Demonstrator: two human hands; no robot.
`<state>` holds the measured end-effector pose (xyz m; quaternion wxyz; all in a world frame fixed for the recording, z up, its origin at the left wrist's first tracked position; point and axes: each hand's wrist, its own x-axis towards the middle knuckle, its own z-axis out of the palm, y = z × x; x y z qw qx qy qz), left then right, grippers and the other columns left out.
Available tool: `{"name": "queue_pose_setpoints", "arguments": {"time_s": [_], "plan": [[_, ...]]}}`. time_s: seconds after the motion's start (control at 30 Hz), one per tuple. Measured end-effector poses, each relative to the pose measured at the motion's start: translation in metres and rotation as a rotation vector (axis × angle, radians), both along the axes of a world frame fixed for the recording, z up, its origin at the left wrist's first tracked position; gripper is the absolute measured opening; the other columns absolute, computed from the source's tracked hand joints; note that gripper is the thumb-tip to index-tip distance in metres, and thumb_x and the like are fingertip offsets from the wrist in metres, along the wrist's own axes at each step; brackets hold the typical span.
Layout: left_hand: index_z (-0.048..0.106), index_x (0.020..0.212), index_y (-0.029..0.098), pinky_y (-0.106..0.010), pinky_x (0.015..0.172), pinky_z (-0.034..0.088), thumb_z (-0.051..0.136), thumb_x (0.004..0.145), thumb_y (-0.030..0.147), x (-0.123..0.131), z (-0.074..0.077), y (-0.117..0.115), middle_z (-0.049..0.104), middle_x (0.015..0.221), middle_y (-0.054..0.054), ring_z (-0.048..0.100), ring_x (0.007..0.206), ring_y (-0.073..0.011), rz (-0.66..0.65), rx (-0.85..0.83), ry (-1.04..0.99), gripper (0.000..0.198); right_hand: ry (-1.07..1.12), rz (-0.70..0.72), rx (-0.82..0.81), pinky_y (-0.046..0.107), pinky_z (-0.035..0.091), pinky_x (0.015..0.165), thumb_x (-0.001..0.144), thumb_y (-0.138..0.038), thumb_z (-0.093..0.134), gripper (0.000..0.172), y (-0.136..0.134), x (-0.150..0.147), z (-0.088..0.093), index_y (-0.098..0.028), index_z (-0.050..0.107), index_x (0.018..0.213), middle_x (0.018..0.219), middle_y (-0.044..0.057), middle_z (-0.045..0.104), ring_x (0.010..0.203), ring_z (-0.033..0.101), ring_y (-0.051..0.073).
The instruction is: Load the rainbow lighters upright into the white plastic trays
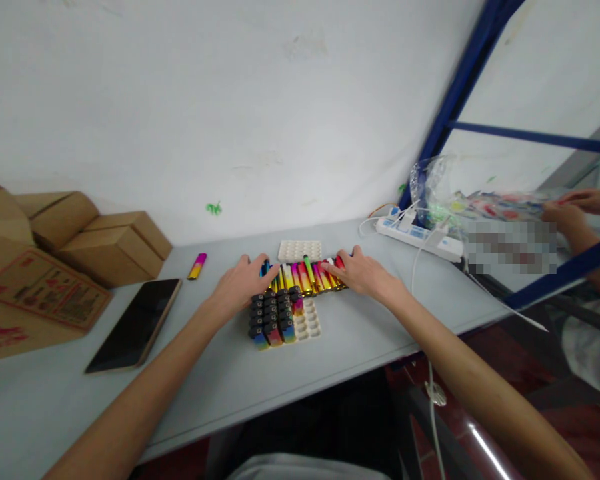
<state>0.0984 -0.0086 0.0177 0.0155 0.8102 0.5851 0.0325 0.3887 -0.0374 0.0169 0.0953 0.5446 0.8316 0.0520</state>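
A row of shiny slim tubes in pink, yellow, green and red lies side by side on the table; their exact kind is not clear. My left hand grips the left end, its thumb over the tubes and its fingers at the far side. The right end is held by my right hand, thumb resting on the tubes. Just in front, a cream tray with round pockets holds several upright, black-topped pieces on its left; some right-hand pockets are bare. Behind the row lies another pocketed tray.
At left are a dark-screened tablet, a single pink-yellow tube and cardboard boxes. A power strip with cables lies right, near a blue metal frame. Another person's hands handle a plastic bag.
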Motion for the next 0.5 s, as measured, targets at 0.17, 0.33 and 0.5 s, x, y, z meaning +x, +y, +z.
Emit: {"name": "queue_pose_setpoints", "arguments": {"time_s": [0.17, 0.33, 0.5], "plan": [[0.063, 0.127, 0.025, -0.042, 0.087, 0.053, 0.034, 0.101, 0.058, 0.011, -0.001, 0.007, 0.068, 0.111, -0.015, 0.07, 0.101, -0.0322, 0.081, 0.012, -0.044, 0.051, -0.057, -0.005, 0.024, 0.037, 0.05, 0.072, 0.109, -0.025, 0.025, 0.054, -0.006, -0.005, 0.003, -0.035, 0.036, 0.161, 0.129, 0.02, 0.054, 0.109, 0.055, 0.038], [0.067, 0.121, 0.02, -0.045, 0.089, 0.053, 0.027, 0.102, 0.059, 0.019, -0.008, 0.012, 0.07, 0.111, -0.017, 0.071, 0.1, -0.0343, 0.113, 0.017, -0.068, 0.059, -0.043, -0.045, 0.021, 0.039, 0.052, 0.073, 0.11, -0.027, 0.023, 0.055, -0.011, -0.014, 0.006, -0.037, 0.029, 0.164, 0.129, 0.02, 0.053, 0.111, 0.053, 0.038], [0.071, 0.111, 0.018, -0.043, 0.092, 0.053, 0.027, 0.103, 0.053, 0.018, -0.015, 0.016, 0.072, 0.105, -0.016, 0.071, 0.103, -0.0329, 0.096, 0.038, -0.096, 0.056, -0.005, -0.032, 0.027, 0.038, 0.053, 0.073, 0.111, -0.031, 0.023, 0.054, -0.013, -0.021, 0.003, -0.041, 0.026, 0.163, 0.131, 0.02, 0.051, 0.113, 0.05, 0.037]]}}
